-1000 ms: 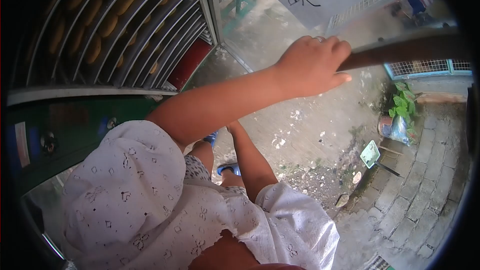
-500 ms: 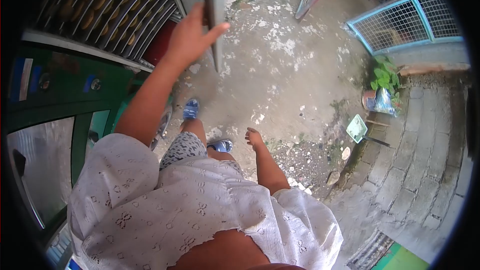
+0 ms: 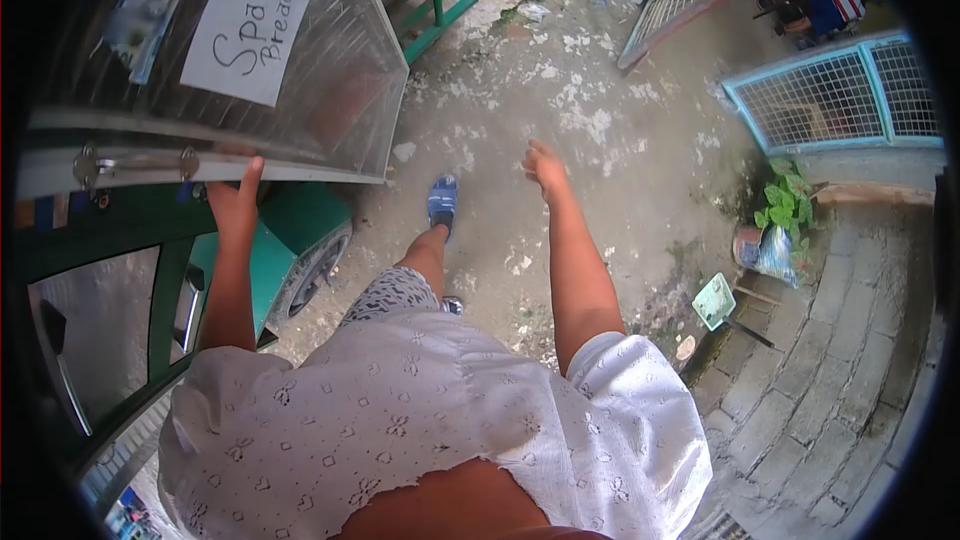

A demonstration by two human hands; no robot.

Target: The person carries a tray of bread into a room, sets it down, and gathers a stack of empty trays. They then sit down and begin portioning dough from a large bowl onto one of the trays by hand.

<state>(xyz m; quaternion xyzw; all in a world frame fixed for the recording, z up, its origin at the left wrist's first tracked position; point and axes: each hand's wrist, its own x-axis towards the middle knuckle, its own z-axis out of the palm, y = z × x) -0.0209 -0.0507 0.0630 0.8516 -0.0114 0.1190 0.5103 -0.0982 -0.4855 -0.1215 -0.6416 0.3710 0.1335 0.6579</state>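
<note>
My left hand (image 3: 236, 198) is at the lower edge of a framed clear door (image 3: 340, 110), its thumb up against the metal frame and its other fingers partly hidden behind it. A paper sign (image 3: 252, 25) reading "Spanish Bread" is fixed to this door, which lies closed over the rack. A metal latch (image 3: 135, 167) sits on the frame, left of my hand. My right hand (image 3: 545, 168) hangs over the concrete ground, touching nothing, with its fingers loosely curled.
A green cart body (image 3: 290, 240) with a wheel (image 3: 325, 265) stands below the door. Green metal bars (image 3: 440, 0) rise beyond it. Mesh gates (image 3: 820, 100), a potted plant (image 3: 785, 205), a green dustpan (image 3: 714, 301) and a seated person (image 3: 835, 5) are at right.
The door has swung from edge-on to cover the rack of bread. My left hand has moved down and left with it. My right hand has risen forward, and one foot has stepped ahead.
</note>
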